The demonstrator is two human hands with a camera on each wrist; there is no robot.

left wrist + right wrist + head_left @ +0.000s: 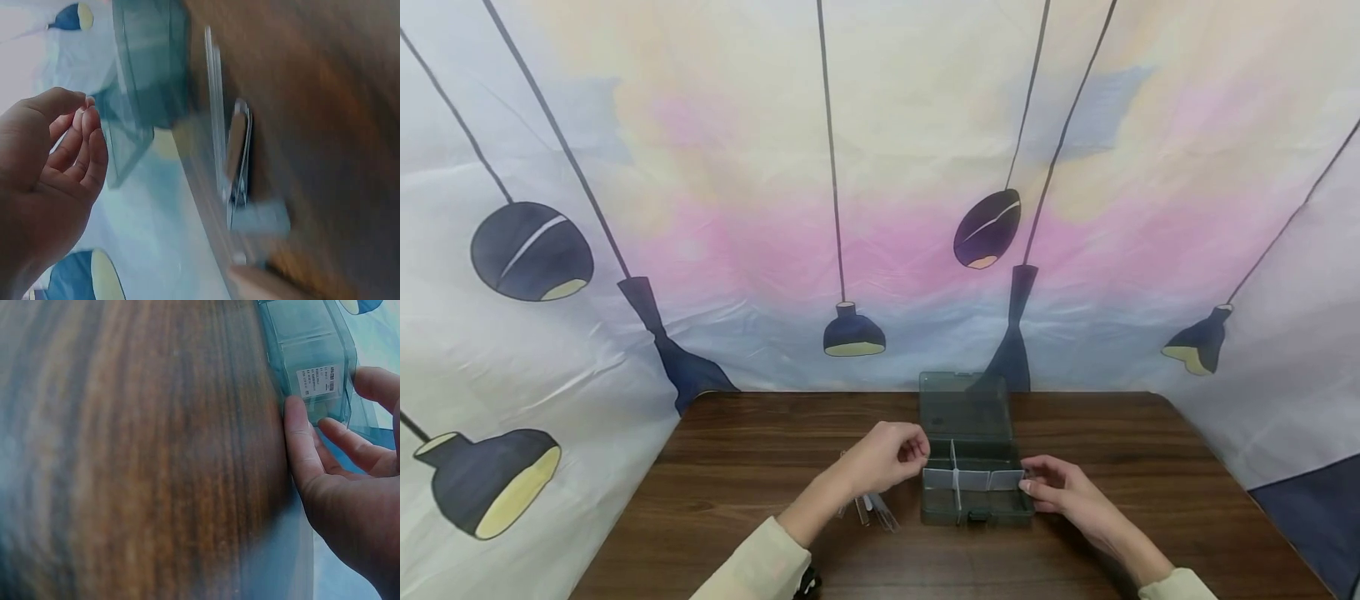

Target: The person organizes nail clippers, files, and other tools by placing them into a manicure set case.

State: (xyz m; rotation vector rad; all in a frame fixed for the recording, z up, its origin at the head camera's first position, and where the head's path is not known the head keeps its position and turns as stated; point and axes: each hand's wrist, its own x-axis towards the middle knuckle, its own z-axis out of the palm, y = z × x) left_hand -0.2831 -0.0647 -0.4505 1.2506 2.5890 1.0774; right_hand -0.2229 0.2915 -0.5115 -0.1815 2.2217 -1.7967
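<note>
While fingers (1047,466) flank its edges (924,500), the box (985,451) gapes.

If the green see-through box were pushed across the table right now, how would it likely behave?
The box is probably light for its size, since its walls look like thin plastic. It would likely slide rather than roll, being straight-sided and flat on the table. Its raised lid might swing if bumped, as it stands open.

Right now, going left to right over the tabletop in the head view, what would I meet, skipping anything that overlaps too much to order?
Left sleeve → left hand → open translucent box → right hand → right sleeve.
</note>
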